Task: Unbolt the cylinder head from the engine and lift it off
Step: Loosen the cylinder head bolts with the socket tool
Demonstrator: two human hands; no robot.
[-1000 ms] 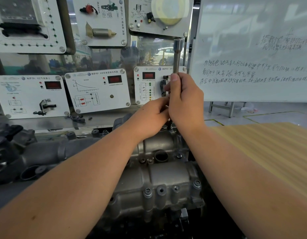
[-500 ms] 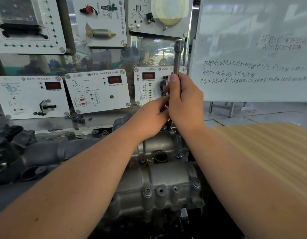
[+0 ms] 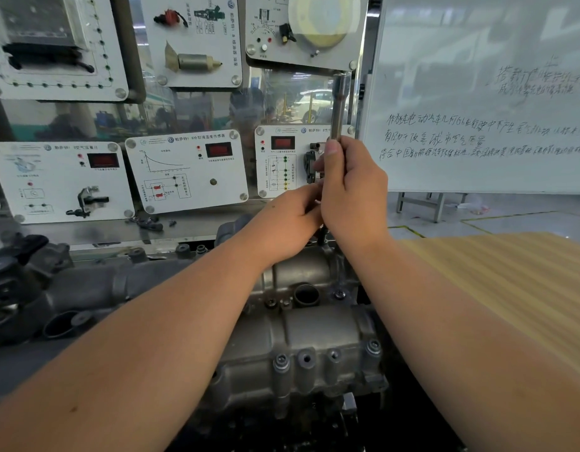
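Whiteboard (image 3: 477, 93) behind; my right hand (image 3: 354, 194) grips the upright steel socket wrench (image 3: 340, 106), left hand (image 3: 283, 223) pinches its shaft above the grey cast-metal cylinder head (image 3: 308, 337).

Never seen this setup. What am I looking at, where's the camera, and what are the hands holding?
There is no robot: a person works with bare hands, and the one camera sits on their head, looking forward and down along both forearms. Below lies a grey cast-metal engine cylinder head with bolts along its near edge. The right hand grips a long, upright silver metal socket extension bar whose lower end goes down to the far side of the head; its tip is hidden. The left hand grips lower on the same tool, touching the right hand. Behind stand white sensor training panels with red displays and, to the right, a handwritten whiteboard. A pale wooden board lies at right.
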